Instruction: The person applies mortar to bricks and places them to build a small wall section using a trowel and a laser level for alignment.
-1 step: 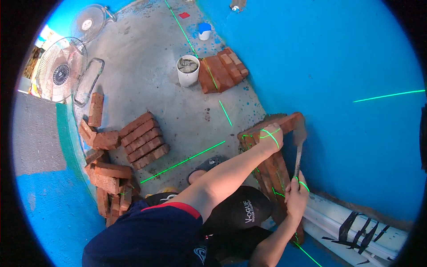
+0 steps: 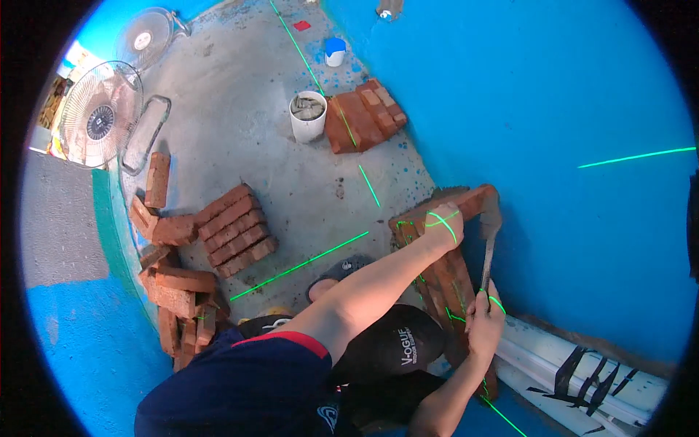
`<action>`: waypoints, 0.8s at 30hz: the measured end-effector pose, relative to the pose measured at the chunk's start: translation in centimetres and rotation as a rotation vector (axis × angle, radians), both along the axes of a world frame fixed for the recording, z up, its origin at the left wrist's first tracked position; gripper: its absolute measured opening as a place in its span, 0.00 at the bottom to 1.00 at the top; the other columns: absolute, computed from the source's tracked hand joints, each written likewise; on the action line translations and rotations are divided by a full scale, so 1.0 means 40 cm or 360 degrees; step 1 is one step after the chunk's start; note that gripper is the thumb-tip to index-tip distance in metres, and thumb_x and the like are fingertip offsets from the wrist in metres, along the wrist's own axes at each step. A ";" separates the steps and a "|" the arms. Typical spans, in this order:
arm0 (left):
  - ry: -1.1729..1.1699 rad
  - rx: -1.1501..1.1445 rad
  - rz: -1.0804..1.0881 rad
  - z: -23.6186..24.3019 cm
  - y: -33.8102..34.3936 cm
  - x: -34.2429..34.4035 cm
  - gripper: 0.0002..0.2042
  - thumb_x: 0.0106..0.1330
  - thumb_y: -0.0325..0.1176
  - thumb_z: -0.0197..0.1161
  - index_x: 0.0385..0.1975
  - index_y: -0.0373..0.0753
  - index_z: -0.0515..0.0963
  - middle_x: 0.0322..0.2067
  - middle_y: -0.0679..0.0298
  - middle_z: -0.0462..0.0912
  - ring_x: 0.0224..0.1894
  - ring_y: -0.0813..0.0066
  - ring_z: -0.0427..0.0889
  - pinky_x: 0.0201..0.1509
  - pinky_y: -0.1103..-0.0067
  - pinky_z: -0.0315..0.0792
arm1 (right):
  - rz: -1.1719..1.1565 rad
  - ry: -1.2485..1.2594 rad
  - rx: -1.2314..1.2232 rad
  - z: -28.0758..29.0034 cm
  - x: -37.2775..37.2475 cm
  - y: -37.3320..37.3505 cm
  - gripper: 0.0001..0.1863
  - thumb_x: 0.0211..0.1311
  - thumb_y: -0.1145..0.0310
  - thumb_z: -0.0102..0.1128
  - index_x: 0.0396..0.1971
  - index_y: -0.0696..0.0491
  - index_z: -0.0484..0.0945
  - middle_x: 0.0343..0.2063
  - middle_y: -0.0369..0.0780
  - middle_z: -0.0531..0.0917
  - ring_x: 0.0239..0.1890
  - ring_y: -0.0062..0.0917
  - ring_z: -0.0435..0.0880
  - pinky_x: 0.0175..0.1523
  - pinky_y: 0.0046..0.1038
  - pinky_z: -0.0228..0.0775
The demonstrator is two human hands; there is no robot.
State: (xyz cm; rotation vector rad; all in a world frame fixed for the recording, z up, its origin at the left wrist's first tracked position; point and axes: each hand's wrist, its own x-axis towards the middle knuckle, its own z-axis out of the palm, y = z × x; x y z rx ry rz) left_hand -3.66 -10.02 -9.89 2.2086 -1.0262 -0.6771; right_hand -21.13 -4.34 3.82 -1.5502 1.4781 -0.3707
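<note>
Against blue wall, left hand [image 2: 445, 223] grips top brick [image 2: 444, 207]; right hand [image 2: 484, 320] seemingly clamps trowel [image 2: 489, 233].

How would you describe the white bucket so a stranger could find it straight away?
Start on the grey concrete floor beside the blue wall. The white bucket stands just left of the flat brick pile. It is the only tall white container there, larger than the blue-topped pot beyond.

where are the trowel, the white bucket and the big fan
trowel [image 2: 492, 218], head view, on the flat blade beside the top brick
white bucket [image 2: 307, 125], head view, on its outer side wall
big fan [image 2: 100, 116], head view, on the round wire guard near the hub
</note>
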 end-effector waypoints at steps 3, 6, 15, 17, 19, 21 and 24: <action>-0.0071 -0.0015 -0.0009 -0.001 -0.008 -0.008 0.14 0.51 0.29 0.64 0.35 0.29 0.73 0.33 0.48 0.81 0.36 0.57 0.84 0.35 0.71 0.79 | 0.0033 -0.0034 -0.0006 -0.030 -0.024 -0.007 0.22 0.70 0.66 0.47 0.62 0.56 0.66 0.14 0.31 0.66 0.11 0.12 0.60 0.15 0.17 0.50; 0.0016 0.0013 -0.0018 -0.013 -0.011 0.000 0.14 0.52 0.29 0.63 0.36 0.29 0.73 0.34 0.47 0.81 0.37 0.57 0.84 0.36 0.71 0.79 | 0.0181 0.0113 -0.0076 -0.039 -0.023 -0.015 0.22 0.70 0.66 0.47 0.61 0.56 0.66 0.14 0.31 0.66 0.11 0.12 0.60 0.15 0.18 0.50; 0.0079 0.0133 -0.0112 0.015 -0.003 0.010 0.20 0.56 0.32 0.61 0.47 0.27 0.70 0.42 0.45 0.79 0.44 0.56 0.82 0.43 0.71 0.78 | -0.0051 -0.0079 -0.0069 -0.043 -0.001 -0.008 0.23 0.69 0.66 0.48 0.62 0.56 0.65 0.16 0.32 0.68 0.15 0.13 0.62 0.18 0.19 0.52; 0.0038 0.0150 -0.0155 0.021 0.002 0.006 0.20 0.57 0.33 0.61 0.47 0.27 0.70 0.43 0.45 0.78 0.45 0.57 0.82 0.43 0.71 0.78 | -0.0090 -0.0066 0.0020 -0.055 0.002 -0.013 0.24 0.69 0.65 0.49 0.62 0.56 0.64 0.17 0.33 0.68 0.15 0.13 0.62 0.18 0.19 0.52; 0.0000 0.0169 -0.0184 0.032 0.001 0.013 0.20 0.57 0.33 0.61 0.47 0.27 0.70 0.43 0.46 0.78 0.45 0.57 0.81 0.43 0.71 0.79 | -0.0107 -0.0070 0.0078 -0.039 0.006 -0.001 0.24 0.69 0.65 0.49 0.62 0.57 0.65 0.17 0.32 0.68 0.16 0.13 0.62 0.19 0.19 0.53; -0.0009 0.0204 -0.0273 0.040 -0.003 0.019 0.21 0.57 0.33 0.61 0.48 0.27 0.70 0.45 0.46 0.77 0.46 0.58 0.81 0.44 0.71 0.78 | -0.0028 -0.0025 0.0008 -0.056 0.005 -0.006 0.24 0.69 0.64 0.49 0.62 0.56 0.64 0.17 0.33 0.68 0.14 0.14 0.61 0.18 0.19 0.52; 0.0033 0.0281 -0.0351 0.034 0.000 0.032 0.28 0.58 0.40 0.64 0.52 0.26 0.66 0.47 0.46 0.77 0.47 0.57 0.80 0.46 0.69 0.78 | -0.0047 -0.0086 0.0007 -0.031 0.008 0.014 0.21 0.70 0.63 0.48 0.58 0.58 0.68 0.16 0.32 0.68 0.12 0.13 0.61 0.16 0.19 0.50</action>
